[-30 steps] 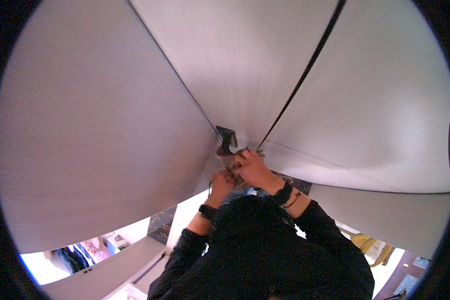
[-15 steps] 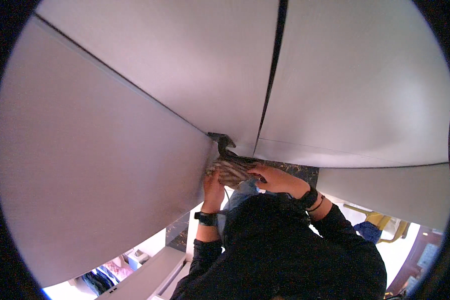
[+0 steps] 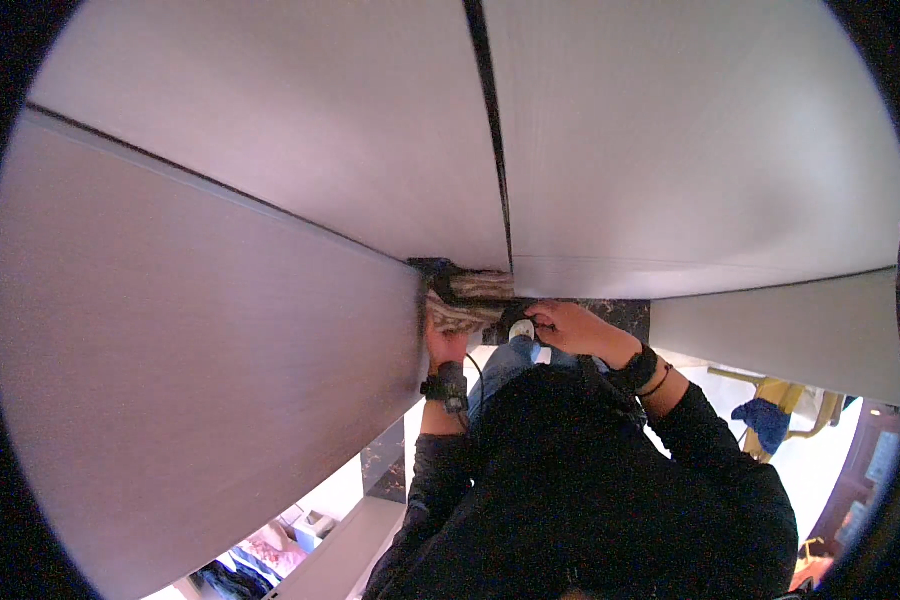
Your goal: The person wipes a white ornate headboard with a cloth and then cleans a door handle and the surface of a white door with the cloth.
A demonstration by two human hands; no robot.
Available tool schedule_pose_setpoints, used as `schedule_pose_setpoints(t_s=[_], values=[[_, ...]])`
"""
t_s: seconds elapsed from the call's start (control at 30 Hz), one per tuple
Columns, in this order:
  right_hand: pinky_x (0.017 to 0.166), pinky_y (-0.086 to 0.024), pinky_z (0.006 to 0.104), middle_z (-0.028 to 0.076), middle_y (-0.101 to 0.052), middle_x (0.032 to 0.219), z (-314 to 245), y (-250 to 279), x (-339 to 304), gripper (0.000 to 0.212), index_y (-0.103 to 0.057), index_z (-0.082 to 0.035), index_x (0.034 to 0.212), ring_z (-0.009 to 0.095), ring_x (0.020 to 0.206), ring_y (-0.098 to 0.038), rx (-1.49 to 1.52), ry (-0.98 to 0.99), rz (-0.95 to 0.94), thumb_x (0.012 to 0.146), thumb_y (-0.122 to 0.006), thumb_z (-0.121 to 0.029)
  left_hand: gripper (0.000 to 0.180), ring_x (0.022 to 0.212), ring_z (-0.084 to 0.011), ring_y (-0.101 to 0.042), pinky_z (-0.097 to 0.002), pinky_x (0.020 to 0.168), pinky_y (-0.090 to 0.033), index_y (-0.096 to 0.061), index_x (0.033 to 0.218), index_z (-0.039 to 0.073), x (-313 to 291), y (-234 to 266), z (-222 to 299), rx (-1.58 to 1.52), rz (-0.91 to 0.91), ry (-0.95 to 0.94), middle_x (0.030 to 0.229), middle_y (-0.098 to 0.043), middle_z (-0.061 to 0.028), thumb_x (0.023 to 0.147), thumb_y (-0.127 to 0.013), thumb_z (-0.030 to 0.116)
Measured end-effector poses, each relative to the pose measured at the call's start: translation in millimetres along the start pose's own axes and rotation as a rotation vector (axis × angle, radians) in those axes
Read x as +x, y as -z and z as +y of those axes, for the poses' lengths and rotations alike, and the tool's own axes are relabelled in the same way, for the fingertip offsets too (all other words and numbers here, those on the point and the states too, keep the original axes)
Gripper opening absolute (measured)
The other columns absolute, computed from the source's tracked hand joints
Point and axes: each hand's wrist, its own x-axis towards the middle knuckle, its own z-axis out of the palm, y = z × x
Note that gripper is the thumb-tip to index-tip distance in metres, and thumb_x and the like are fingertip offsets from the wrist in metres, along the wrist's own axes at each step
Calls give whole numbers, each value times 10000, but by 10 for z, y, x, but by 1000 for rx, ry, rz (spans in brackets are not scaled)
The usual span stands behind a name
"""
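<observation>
A brown-and-beige striped cloth (image 3: 457,318) with dark parts hangs in the corner between the pale panels. My left hand (image 3: 444,345) is closed on its lower left side, the fingers partly hidden by the folds. At its right end, my right hand (image 3: 570,326) has bent fingers closed at a dark piece of cloth (image 3: 516,316); whether that is joined to the striped cloth I cannot tell. Above the left hand, a small dark fitting (image 3: 430,267) sits at the panel joint, close to the cloth's top.
Large pale panels (image 3: 220,310) with dark gaps surround the corner. Below my hands show my jeans (image 3: 505,375) and a light shoe (image 3: 522,329). A yellow-framed chair (image 3: 795,410) with a blue cloth (image 3: 765,422) stands at right. Clothes (image 3: 255,560) lie at lower left.
The view has shifted. My right hand has moved away from the left, and the striped cloth is less bunched, with more of its dark part showing between my hands.
</observation>
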Motion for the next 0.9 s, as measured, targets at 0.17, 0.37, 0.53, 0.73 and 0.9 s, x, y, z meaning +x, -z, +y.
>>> schedule_pose_setpoints(t_s=[0.17, 0.37, 0.53, 0.73, 0.9], values=[[599, -430, 305, 130, -559, 752, -2, -267, 308, 363, -456, -3, 1029, 249, 717, -540, 43, -63, -150, 710, -528, -159, 417, 1045, -336, -342, -554, 834, -272, -365, 1169, 244, 82, 11, 126, -14, -78, 134, 1201, -347, -70, 789, -422, 408], [734, -430, 294, 52, -506, 975, -71, -612, 589, 316, -449, -47, 1053, 160, 864, -492, 1217, -338, -284, 757, -520, -127, 399, 914, -220, -466, -373, 779, -380, -418, 1083, 104, -172, -551, 361, 323, -72, 158, 999, -481, -68, 787, -449, 370], [888, -335, 324, 60, -431, 1124, -127, -528, 334, 356, -375, -54, 1133, 169, 1016, -416, 1828, -262, -303, 789, -467, -62, 302, 856, -212, -516, -343, 747, -422, -494, 953, 32, -443, -832, 202, 405, -132, 187, 938, -530, -70, 793, -457, 286], [784, -406, 249, 41, -472, 1057, -98, -463, 281, 316, -426, -43, 1068, 147, 931, -469, 1669, -376, -142, 762, -505, -45, 438, 890, -287, -485, -475, 753, -388, -484, 1011, 94, -109, -55, -100, 97, 58, 258, 985, -504, -97, 747, -455, 442], [644, -429, 224, 45, -537, 839, 397, -872, 182, 192, -510, -29, 925, 142, 756, -516, 467, 288, 68, 745, -536, -93, 504, 1014, -296, -400, -521, 832, -307, -440, 1086, 129, -42, 245, -296, -409, -571, 287, 1138, -416, -86, 753, -394, 504]])
